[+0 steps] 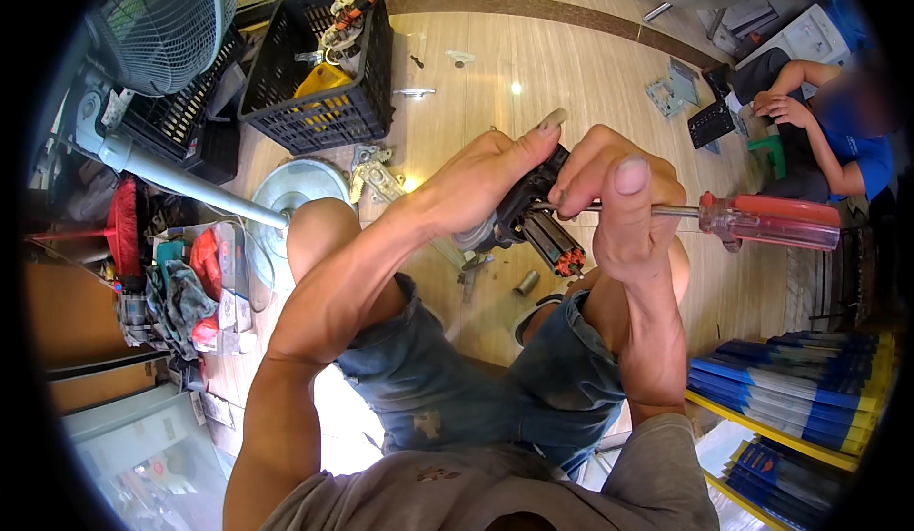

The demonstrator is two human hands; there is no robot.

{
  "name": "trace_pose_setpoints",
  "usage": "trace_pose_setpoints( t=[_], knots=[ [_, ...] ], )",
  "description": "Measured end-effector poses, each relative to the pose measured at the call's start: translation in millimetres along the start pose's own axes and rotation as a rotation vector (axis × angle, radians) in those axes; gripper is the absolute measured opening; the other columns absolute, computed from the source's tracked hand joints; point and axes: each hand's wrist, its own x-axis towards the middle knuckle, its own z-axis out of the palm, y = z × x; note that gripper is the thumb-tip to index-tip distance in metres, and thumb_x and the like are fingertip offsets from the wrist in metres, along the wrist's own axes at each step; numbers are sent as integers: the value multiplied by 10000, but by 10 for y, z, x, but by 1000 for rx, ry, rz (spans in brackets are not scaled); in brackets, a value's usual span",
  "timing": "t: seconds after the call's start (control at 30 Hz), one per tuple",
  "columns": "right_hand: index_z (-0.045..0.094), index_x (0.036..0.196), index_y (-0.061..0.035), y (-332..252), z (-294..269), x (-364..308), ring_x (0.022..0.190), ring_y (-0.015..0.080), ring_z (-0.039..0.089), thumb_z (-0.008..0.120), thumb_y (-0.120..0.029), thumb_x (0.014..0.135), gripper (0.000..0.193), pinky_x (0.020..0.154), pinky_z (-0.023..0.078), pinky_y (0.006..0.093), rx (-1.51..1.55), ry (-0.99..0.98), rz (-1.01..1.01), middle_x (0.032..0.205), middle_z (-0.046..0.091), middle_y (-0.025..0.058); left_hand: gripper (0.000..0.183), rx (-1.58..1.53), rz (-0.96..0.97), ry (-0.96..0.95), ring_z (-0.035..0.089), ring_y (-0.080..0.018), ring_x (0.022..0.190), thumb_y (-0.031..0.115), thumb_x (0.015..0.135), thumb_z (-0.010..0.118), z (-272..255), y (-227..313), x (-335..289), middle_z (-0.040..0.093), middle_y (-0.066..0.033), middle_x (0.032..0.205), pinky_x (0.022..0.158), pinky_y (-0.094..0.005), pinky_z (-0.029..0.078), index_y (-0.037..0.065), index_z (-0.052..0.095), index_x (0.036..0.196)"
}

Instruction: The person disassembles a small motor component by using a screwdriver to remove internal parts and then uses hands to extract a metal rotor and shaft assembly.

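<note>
The black motor part (526, 198) is held up near the middle of the frame, with a ridged metal end that has a red tip pointing down and to the right. It looks hard and stiff, and is probably a bit heavy for its size. The metal end may be slippery, and the red tip could be easy to hurt, so the chunky black body seems the best place to hold. The left hand (481, 177) is curled around that body, thumb on top. The right hand (636, 203) is closed around the thin metal rod of a screwdriver (773, 222), whose clear red handle sticks out to the right. The rod's tip is close to the black body, but I can't tell if they touch.
</note>
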Motion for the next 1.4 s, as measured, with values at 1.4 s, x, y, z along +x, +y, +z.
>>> trace_pose_setpoints(
  t=[1.4],
  knots=[
    [646, 1107, -14, 196, 80, 10, 713, 246, 662, 659, -279, 934, 317, 649, 523, 347, -61, 371, 206, 878, 652, 158, 409, -433, -23, 426, 557, -110, 569, 483, 944, 544, 60, -224, 358, 577, 0, 700, 511, -272, 449, 83, 630, 947]
  ],
)
